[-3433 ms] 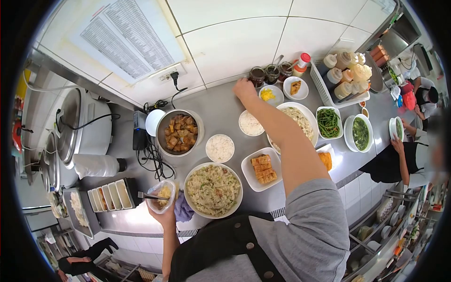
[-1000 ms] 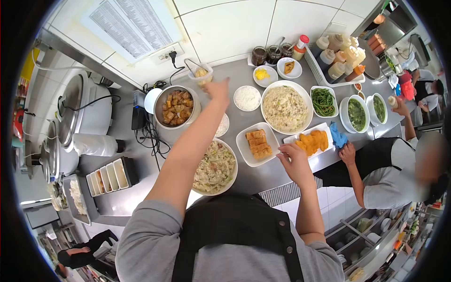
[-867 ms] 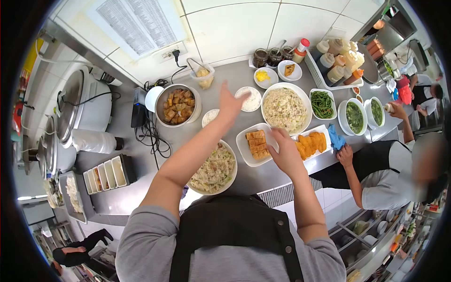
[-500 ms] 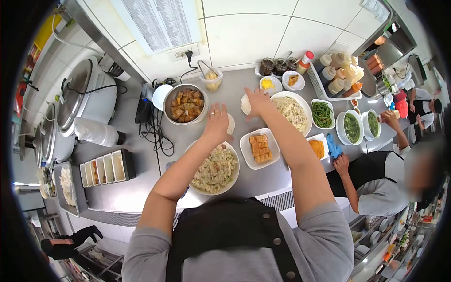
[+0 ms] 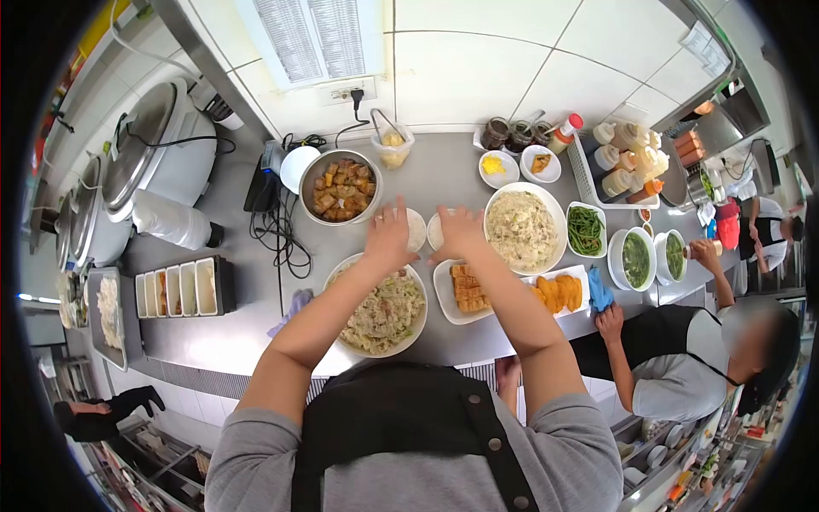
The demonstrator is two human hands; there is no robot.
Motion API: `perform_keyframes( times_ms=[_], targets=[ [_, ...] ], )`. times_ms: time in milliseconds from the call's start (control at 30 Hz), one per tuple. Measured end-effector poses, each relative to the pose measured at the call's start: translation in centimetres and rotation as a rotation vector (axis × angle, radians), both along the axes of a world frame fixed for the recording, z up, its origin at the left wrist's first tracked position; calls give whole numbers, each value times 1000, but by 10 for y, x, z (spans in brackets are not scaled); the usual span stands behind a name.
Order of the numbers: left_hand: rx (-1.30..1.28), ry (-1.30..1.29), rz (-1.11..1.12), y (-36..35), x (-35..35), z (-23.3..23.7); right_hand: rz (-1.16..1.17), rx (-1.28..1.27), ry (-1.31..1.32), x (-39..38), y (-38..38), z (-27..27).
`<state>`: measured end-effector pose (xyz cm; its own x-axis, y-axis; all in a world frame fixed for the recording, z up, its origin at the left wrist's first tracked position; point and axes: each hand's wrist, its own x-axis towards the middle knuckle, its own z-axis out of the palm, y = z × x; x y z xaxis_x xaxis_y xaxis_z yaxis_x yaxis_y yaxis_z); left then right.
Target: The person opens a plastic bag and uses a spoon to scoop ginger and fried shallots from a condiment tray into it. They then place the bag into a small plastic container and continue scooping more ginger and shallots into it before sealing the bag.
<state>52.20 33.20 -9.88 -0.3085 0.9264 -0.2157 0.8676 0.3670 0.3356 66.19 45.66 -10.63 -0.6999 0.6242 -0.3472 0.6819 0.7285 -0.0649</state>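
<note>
My left hand (image 5: 388, 235), fingers spread loose, and right hand (image 5: 458, 232) (can't tell its grip) rest on two small round white bowls of rice (image 5: 416, 229), just behind the big white plate of fried rice (image 5: 375, 303). Probably light, slick, breakable; I'd pinch the rims.

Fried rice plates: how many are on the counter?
2. One large round white plate of fried rice sits in front, under the left hand's wrist; the other farther back, beside the right hand.
</note>
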Motion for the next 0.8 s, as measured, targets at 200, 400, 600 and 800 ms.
perform_keyframes(
  times_ms=[200,400,600,800],
  targets=[
    [244,-87,-128,-52,14,43,-35,326,267,-14,102,-34],
    [371,-222,-50,-129,8,69,159,589,101,-8,170,-55],
    [399,-199,122,-201,-13,68,121,613,-47,2,183,-50],
    [432,-192,257,-231,-20,90,41,581,-147,5,198,-48]
  ],
)
